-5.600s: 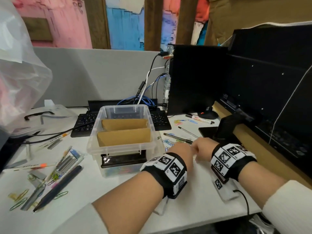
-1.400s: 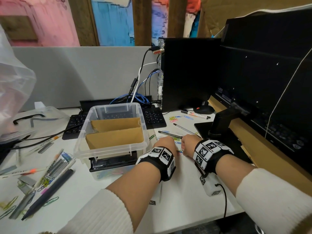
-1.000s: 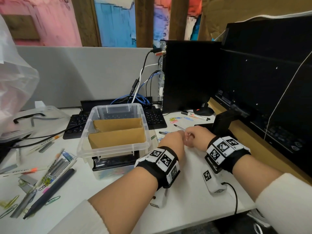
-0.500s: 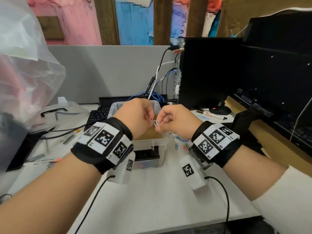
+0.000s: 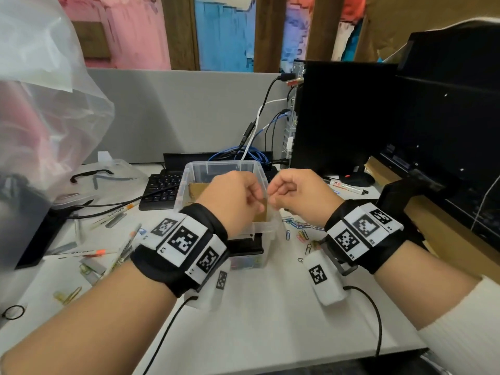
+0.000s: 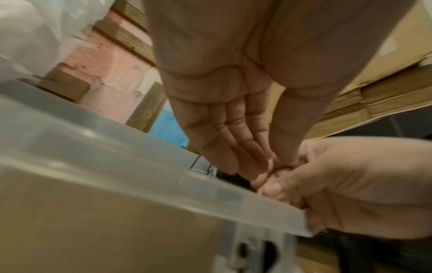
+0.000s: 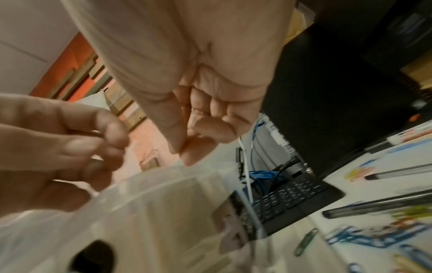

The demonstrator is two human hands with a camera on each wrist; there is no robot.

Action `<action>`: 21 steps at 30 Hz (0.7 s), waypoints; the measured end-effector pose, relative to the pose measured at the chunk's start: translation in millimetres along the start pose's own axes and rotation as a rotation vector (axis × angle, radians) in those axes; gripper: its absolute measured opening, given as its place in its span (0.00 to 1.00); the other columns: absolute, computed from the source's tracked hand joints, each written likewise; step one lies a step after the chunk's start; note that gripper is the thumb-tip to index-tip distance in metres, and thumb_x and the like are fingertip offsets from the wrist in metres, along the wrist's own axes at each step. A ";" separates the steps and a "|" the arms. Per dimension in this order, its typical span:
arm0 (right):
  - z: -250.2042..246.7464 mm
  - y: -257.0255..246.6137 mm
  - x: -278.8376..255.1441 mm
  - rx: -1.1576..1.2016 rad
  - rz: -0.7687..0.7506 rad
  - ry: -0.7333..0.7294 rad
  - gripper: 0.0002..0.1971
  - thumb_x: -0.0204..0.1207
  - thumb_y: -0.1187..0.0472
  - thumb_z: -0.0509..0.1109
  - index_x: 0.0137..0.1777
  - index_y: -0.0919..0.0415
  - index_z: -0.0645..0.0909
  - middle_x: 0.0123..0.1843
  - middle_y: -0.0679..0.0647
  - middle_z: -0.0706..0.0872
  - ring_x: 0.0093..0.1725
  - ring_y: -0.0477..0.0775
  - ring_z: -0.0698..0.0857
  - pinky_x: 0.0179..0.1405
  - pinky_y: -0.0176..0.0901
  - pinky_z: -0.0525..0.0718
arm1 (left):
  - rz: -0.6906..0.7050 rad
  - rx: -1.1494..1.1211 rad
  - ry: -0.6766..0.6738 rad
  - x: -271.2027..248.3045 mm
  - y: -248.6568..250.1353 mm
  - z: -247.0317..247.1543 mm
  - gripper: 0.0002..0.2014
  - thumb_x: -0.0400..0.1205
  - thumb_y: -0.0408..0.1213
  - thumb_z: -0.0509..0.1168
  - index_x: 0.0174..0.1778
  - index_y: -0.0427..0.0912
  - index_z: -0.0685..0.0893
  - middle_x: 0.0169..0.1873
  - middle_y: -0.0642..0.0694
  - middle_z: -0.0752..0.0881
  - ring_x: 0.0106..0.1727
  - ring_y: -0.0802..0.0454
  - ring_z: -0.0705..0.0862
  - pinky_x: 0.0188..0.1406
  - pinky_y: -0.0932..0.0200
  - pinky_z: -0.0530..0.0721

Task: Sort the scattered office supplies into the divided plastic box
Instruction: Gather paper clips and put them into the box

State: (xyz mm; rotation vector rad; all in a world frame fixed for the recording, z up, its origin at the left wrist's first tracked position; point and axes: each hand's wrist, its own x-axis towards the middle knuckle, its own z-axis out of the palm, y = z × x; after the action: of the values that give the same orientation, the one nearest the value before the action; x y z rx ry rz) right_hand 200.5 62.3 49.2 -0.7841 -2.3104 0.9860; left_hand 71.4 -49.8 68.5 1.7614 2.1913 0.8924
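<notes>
Centrally, clear plastic box (image 5: 189, 182), brown cardboard dividers (image 5: 196, 190), translucent rim.

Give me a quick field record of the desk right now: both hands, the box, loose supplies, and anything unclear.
left hand: raised over the box, fingers curled, pinching a small item
right hand: raised beside it, fingertips pinched together
item held: too small and blurred to identify
plastic box: clear, on the desk, cardboard dividers inside
paper clips: coloured, scattered on the desk right of the box
pens: loose with other clutter, left of the box
marker: lies near the computer tower
keyboard: behind the box
</notes>
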 end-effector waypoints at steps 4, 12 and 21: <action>-21.5 25.5 -10.8 -0.181 0.188 -0.064 0.08 0.70 0.70 0.74 0.39 0.55 0.82 0.35 0.53 0.88 0.30 0.44 0.84 0.25 0.32 0.76 | 0.160 0.016 0.008 -9.6 29.0 17.2 0.04 0.78 0.32 0.68 0.44 0.47 0.84 0.39 0.51 0.86 0.41 0.55 0.82 0.40 0.66 0.80; -23.7 85.3 -27.1 -0.701 0.431 -0.286 0.14 0.68 0.63 0.75 0.28 0.49 0.75 0.34 0.42 0.80 0.43 0.49 0.82 0.44 0.38 0.81 | 0.072 0.174 -0.310 5.3 48.2 103.1 0.10 0.81 0.31 0.63 0.56 0.41 0.83 0.54 0.43 0.86 0.57 0.45 0.83 0.54 0.56 0.82; -21.5 104.8 -15.6 -0.787 0.442 -0.344 0.12 0.72 0.59 0.75 0.54 0.55 0.81 0.55 0.51 0.83 0.56 0.54 0.83 0.53 0.41 0.81 | -0.086 0.460 -0.512 48.5 38.0 157.7 0.16 0.84 0.32 0.58 0.67 0.34 0.76 0.66 0.37 0.79 0.68 0.40 0.78 0.62 0.51 0.78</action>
State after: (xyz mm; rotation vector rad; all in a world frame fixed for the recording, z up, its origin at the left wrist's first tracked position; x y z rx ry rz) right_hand 257.4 121.7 -20.9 -1.5871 -2.9291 0.3395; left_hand 168.1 52.1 -26.0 1.7908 2.1907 -0.1056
